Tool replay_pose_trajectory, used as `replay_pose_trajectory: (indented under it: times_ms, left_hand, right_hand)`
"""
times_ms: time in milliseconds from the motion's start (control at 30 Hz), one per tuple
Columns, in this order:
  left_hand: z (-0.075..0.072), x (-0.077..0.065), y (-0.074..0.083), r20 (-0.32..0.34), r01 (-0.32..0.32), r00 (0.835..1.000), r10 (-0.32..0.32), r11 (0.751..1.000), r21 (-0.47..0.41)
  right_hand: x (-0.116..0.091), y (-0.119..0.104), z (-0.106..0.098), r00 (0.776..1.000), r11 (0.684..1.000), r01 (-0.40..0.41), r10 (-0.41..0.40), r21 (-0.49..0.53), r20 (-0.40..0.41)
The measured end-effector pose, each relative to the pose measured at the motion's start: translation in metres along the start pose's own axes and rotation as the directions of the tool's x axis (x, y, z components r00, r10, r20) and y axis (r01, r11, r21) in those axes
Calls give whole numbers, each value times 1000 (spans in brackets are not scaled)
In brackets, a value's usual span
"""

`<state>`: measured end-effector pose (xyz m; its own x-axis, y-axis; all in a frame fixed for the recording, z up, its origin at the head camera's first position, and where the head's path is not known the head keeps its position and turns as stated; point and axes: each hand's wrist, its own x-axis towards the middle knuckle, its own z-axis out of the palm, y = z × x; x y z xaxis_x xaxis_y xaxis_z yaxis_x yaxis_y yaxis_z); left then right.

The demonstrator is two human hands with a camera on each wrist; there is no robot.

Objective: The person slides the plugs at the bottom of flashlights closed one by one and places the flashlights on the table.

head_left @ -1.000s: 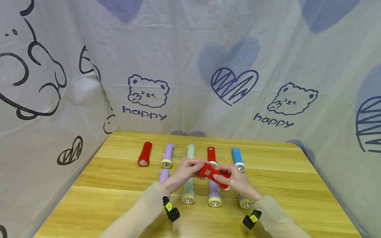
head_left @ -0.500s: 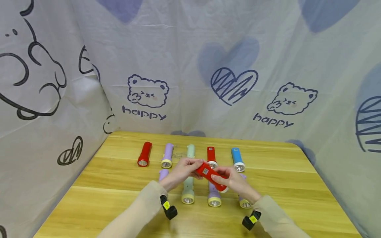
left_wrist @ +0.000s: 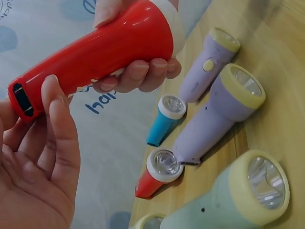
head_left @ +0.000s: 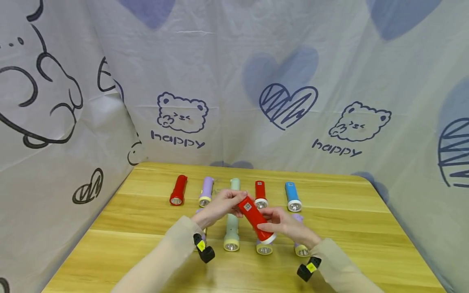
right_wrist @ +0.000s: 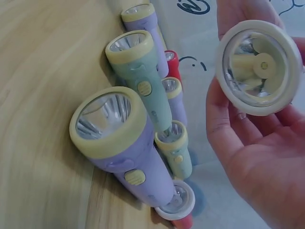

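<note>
Both hands hold a red flashlight (head_left: pixel 255 219) with a white rim, raised over the table and slanting down to the right. My left hand (head_left: pixel 220 206) pinches its tail end; in the left wrist view, fingers lie along the tail beside a dark slot. Around the body near the head end, my right hand (head_left: pixel 287 225) grips with thumb and fingers. The white-rimmed lens (right_wrist: pixel 259 67) faces the camera in the right wrist view, unlit. Below the held flashlight, a purple flashlight (head_left: pixel 264 249) is mostly hidden. A pale green one (head_left: pixel 231 238) lies to its left.
A back row on the wooden table (head_left: pixel 348 228) has a dark red flashlight (head_left: pixel 178 190), a purple one (head_left: pixel 207 191), a pale green one (head_left: pixel 235 184), a red one (head_left: pixel 260 193) and a blue one (head_left: pixel 292 196). Another purple flashlight (head_left: pixel 302 249) lies front right. A printed cloth (head_left: pixel 234 81) hangs behind.
The red flashlight has turned steeper, its lens end swinging down and toward me. My left hand has moved slightly left and up with the tail; the right hand has shifted a little.
</note>
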<state>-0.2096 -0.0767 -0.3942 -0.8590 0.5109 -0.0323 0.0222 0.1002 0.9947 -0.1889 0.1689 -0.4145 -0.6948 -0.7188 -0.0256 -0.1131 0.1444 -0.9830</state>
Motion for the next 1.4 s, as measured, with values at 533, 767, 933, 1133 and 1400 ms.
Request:
replay_pose_trajectory:
  times_ms: [533, 767, 933, 1133, 1400]
  left_hand:
    - [-40, -33, 5, -188, -82, 969, 158, 930, 359]
    - [-60, -57, 2, -251, -23, 946, 207, 813, 581]
    - [-78, -70, -3, -298, 31, 914, 275, 685, 728]
    - [-105, -92, -10, -346, 132, 888, 304, 553, 823]
    - [-131, -118, -19, -339, 203, 886, 316, 393, 897]
  right_hand:
    - [32, -13, 43, 987, 992, -47, 63, 115, -146]
    - [52, -16, 69, 972, 946, -67, 133, 317, -191]
    - [72, -21, 89, 966, 934, -54, 139, 354, -220]
    - [99, -28, 113, 955, 930, -89, 181, 355, -235]
    - [133, -36, 145, 931, 934, -144, 240, 328, -274]
